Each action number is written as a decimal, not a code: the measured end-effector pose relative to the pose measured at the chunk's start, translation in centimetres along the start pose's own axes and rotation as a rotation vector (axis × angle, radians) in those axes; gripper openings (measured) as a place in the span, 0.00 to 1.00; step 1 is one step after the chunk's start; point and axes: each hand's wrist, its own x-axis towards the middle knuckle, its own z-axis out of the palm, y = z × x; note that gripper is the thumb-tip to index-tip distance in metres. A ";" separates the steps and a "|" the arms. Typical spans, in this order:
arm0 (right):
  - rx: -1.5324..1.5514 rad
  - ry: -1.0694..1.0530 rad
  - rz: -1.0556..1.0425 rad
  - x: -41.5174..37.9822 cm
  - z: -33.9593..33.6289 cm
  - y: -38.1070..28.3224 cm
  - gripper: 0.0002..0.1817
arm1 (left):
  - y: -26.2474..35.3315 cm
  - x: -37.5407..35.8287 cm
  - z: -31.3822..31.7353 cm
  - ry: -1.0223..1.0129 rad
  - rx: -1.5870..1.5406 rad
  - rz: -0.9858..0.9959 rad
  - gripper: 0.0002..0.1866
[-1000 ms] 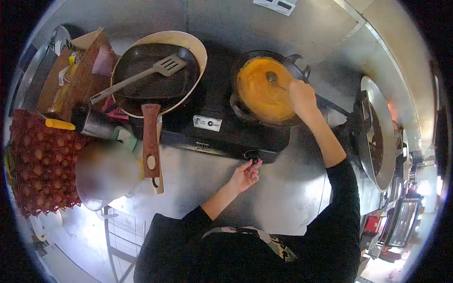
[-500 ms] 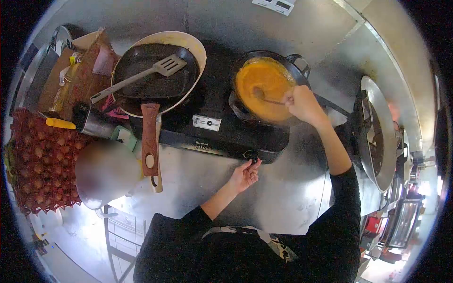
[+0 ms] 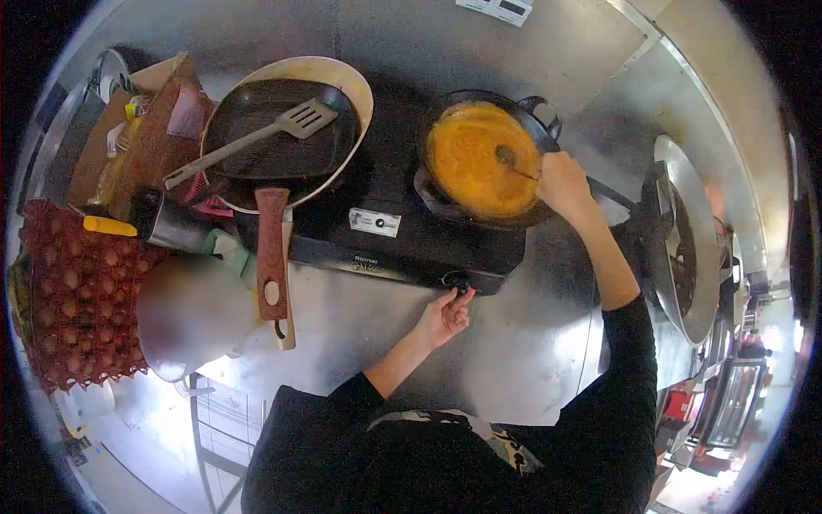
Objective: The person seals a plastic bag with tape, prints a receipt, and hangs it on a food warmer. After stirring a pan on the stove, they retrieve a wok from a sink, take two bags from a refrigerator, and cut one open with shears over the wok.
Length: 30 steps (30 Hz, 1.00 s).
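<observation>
A dark round pan (image 3: 435, 184) with orange-yellow sauce (image 3: 475, 167) in it sits on the right side of a black Rinnai stove (image 3: 402, 244). Closed round the handle of a spoon (image 3: 505, 156), my right hand (image 3: 563, 184) is over the pan's right rim, and the spoon's bowl rests in the sauce. My left hand (image 3: 445, 319) has its fingertips on the black knob (image 3: 457, 281) at the stove's front edge.
On the left, a square pan (image 3: 235, 128) with a slotted spatula (image 3: 248, 141) is stacked on a cream pan (image 3: 361, 90). Beyond are a cardboard box (image 3: 98, 163) and egg trays (image 3: 77, 300). A large wok (image 3: 706, 257) is at the right.
My right hand has moved a little to the right. The spoon's bowl has shifted right and slightly up through the sauce. My left hand stays at the knob.
</observation>
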 end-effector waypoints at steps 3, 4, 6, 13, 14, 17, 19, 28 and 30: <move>0.202 -0.113 -0.015 -0.7 -0.3 0.4 0.06 | 0.1 0.0 0.0 0.010 0.000 -0.015 0.14; 0.266 -0.126 -0.052 -0.8 -0.6 0.4 0.07 | 0.1 0.1 -0.1 0.016 0.000 -0.020 0.14; 0.397 -0.149 -0.128 -1.1 -1.2 0.3 0.08 | 0.1 0.2 -0.3 0.023 -0.005 -0.016 0.14; 0.511 -0.104 -0.154 -0.2 -1.5 -2.1 0.08 | 0.0 0.2 -0.3 -0.010 -0.003 -0.017 0.15; 0.469 -0.067 -0.157 0.2 -1.0 -2.2 0.07 | 0.1 0.2 -0.4 -0.014 -0.007 -0.019 0.15; 0.317 0.018 -0.093 1.7 0.9 -2.1 0.06 | 0.1 0.3 -0.6 -0.018 -0.009 -0.021 0.15; 0.232 0.050 -0.035 2.1 1.3 -1.8 0.07 | 0.0 0.2 -0.4 -0.009 0.002 -0.014 0.16; 0.233 0.070 -0.009 2.3 1.8 -0.8 0.08 | 0.0 0.5 -0.8 -0.030 -0.002 -0.014 0.16; 0.335 0.074 -0.087 2.3 2.4 -0.8 0.08 | 0.0 0.4 -0.6 -0.036 0.003 -0.016 0.16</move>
